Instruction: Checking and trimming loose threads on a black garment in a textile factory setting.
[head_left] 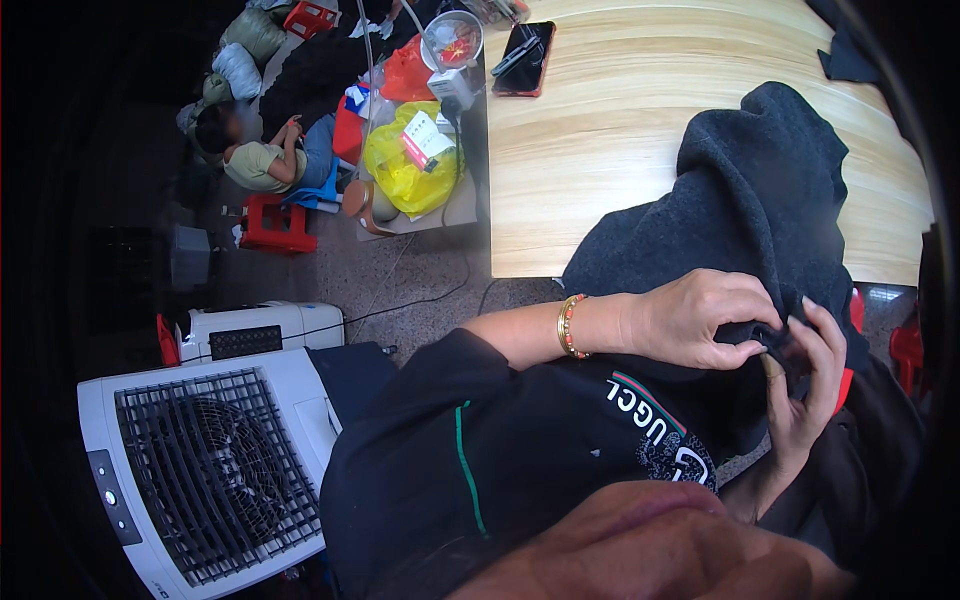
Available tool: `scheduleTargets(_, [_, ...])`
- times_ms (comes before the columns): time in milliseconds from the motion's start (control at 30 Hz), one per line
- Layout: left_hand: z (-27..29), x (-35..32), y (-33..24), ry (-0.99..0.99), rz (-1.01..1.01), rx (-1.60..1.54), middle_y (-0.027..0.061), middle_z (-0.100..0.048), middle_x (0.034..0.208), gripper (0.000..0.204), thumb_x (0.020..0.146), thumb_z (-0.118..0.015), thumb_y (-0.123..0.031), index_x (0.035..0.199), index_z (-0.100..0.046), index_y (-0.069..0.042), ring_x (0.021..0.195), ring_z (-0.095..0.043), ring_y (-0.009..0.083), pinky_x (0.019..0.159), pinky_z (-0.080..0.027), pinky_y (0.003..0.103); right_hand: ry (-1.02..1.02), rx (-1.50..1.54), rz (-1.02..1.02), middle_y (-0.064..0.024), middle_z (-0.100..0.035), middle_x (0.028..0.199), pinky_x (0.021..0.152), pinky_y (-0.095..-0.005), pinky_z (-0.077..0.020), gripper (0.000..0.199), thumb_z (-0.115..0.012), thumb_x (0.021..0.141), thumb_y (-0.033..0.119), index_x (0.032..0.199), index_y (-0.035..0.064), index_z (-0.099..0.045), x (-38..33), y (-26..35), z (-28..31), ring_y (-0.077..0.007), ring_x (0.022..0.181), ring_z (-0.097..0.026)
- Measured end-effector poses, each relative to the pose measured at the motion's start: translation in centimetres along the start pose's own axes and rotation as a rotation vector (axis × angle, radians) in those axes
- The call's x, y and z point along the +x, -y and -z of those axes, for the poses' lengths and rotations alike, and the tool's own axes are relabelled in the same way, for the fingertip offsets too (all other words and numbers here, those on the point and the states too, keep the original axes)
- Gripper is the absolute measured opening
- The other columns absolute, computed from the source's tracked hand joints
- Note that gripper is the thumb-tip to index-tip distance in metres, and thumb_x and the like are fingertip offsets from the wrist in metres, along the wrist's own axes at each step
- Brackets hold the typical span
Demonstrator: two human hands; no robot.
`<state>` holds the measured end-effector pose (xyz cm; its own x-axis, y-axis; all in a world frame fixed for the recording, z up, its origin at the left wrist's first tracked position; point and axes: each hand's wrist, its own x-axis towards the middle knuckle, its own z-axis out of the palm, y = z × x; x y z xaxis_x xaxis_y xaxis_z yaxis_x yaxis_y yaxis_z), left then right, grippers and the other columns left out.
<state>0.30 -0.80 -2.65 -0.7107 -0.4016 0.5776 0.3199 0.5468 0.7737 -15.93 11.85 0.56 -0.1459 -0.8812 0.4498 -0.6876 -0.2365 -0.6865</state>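
Dark charcoal fleece garment (760,190) draped over near edge of pale wooden table (620,130). Left hand (695,320) and right hand (805,385) both pinch its lower hem; handling looks early, bulk still unarranged.

Pale wooden table (640,120), dark grey cloth (760,190) draped over its near edge, black phone (524,58) at far corner

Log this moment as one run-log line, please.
left hand: pinching dark cloth | right hand: pinching same cloth edge | cloth: draped over wooden table edge
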Motion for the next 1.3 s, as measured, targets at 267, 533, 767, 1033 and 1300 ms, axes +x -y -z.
scheduleTargets(267, [0.5, -0.1, 0.6, 0.094, -0.045, 0.018, 0.0117, -0.066, 0.092, 0.025, 0.077, -0.072, -0.004, 0.101, -0.066, -0.001, 0.081, -0.066, 0.0254, 0.067, -0.054, 0.031, 0.133, 0.299, -0.205, -0.0098, -0.061, 0.102, 0.052, -0.0148, -0.0353, 0.034, -0.073, 0.071, -0.008, 0.101, -0.0019, -0.060, -0.5, -1.9, 0.2, -0.0045, 0.067, -0.052])
scheduleTargets(533, [0.4, 0.3, 0.3, 0.071, 0.006, 0.002, 0.0097, -0.066, 0.087, 0.022, 0.077, -0.073, -0.005, 0.099, -0.068, -0.002, 0.078, -0.066, 0.0230, 0.064, -0.054, 0.030, 0.048, 0.362, -0.296, -0.0042, -0.056, 0.091, 0.055, -0.0142, -0.0337, 0.026, -0.076, 0.074, -0.004, 0.092, -0.0009, -0.057, -0.7, -2.1, -0.1, -0.0018, 0.066, -0.045])
scheduleTargets(767, [0.2, 0.3, 0.2, 0.055, 0.032, -0.011, 0.0092, -0.067, 0.085, 0.019, 0.078, -0.072, -0.005, 0.097, -0.069, -0.003, 0.074, -0.066, 0.0206, 0.061, -0.053, 0.029, 0.036, 0.368, -0.327, -0.0034, -0.055, 0.089, 0.060, -0.0153, -0.0339, 0.024, -0.076, 0.075, -0.004, 0.090, -0.0002, -0.057, -0.8, -1.7, -0.2, -0.0032, 0.070, -0.043])
scheduleTargets(1033, [-0.2, 0.6, 0.2, 0.038, 0.022, 0.032, 0.0090, -0.065, 0.082, 0.015, 0.077, -0.070, -0.003, 0.092, -0.068, -0.002, 0.070, -0.064, 0.0215, 0.058, -0.052, 0.029, -0.023, 0.279, -0.295, -0.0029, -0.056, 0.090, 0.059, -0.0160, -0.0338, 0.020, -0.074, 0.077, -0.005, 0.089, -0.0006, -0.059, -0.9, -1.2, -0.4, -0.0037, 0.069, -0.043])
scheduleTargets(1300, [-1.4, 1.2, -0.3, -0.042, 0.067, 0.292, 0.0103, -0.059, 0.080, 0.013, 0.080, -0.064, -0.002, 0.093, -0.062, -0.002, 0.066, -0.063, 0.0239, 0.055, -0.050, 0.031, -0.062, 0.259, -0.320, -0.0066, -0.059, 0.105, 0.062, -0.0161, -0.0380, 0.029, -0.072, 0.077, -0.007, 0.103, -0.0023, -0.062, -1.5, -0.9, -0.7, -0.0039, 0.072, -0.047])
